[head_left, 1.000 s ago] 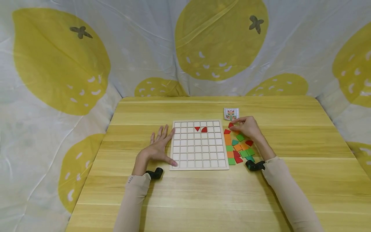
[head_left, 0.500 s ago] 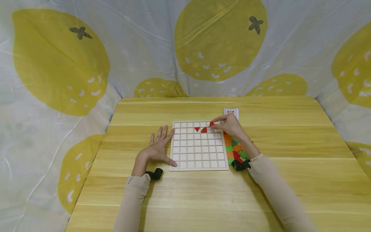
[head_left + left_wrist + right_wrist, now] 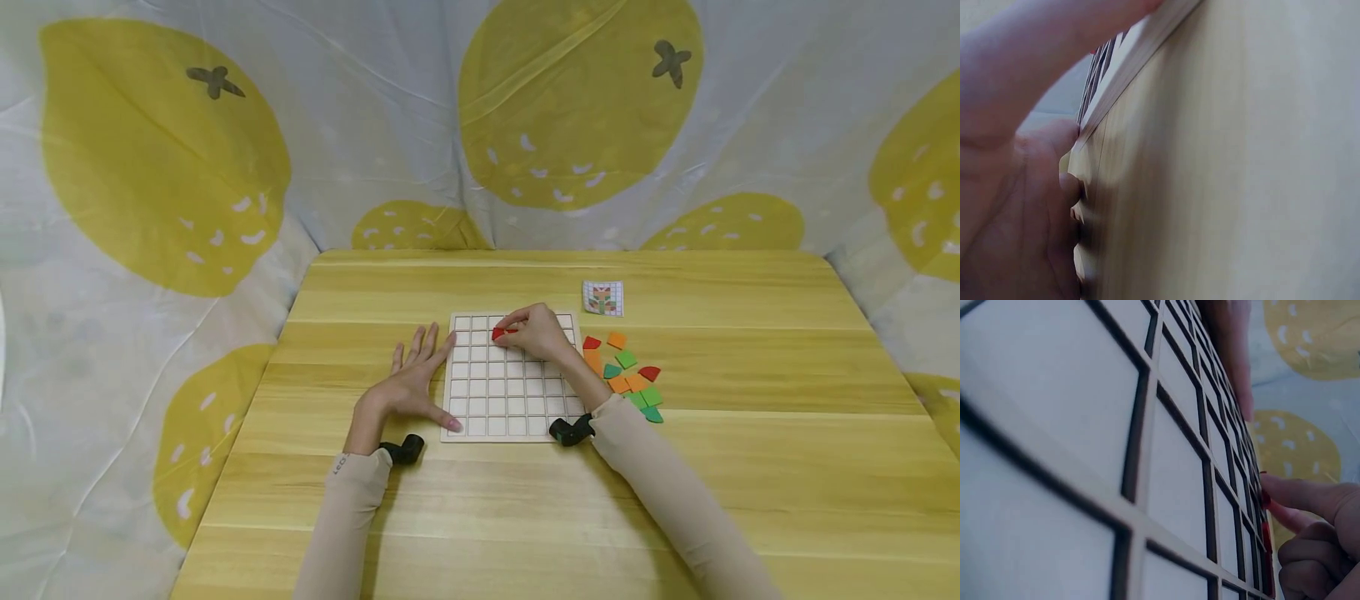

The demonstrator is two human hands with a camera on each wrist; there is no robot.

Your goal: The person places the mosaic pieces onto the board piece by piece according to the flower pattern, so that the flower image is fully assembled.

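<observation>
And there it was — a red piece (image 3: pixel 497 334) at the grid board's third column from the left, second row from the far edge, though whether it lay flat in the cell was impossible to tell. The right hand (image 3: pixel 542 335) had it pinched, thumb and forefinger clamped on it, the other fingers curled in above the grid board (image 3: pixel 487 408). Beneath that hand, more red (image 3: pixel 1267 550) showed along the board's grid.

Over at the board's left edge, the left hand (image 3: pixel 408 389) was spread wide, fingers well apart — the thumb lay on the near left corner and the forefinger touched the side higher up.

Just right of the board lay the loose pieces: a green square (image 3: pixel 626 359), an orange square (image 3: pixel 617 340), a red fan-shaped piece (image 3: pixel 649 374), a teal piece (image 3: pixel 654 415) and others among them. Beyond the board's far right corner sat a small pattern card (image 3: pixel 603 297). Under the board ran the wooden table (image 3: pixel 480 517), and behind it hung a lemon-print cloth (image 3: pixel 375 125).
</observation>
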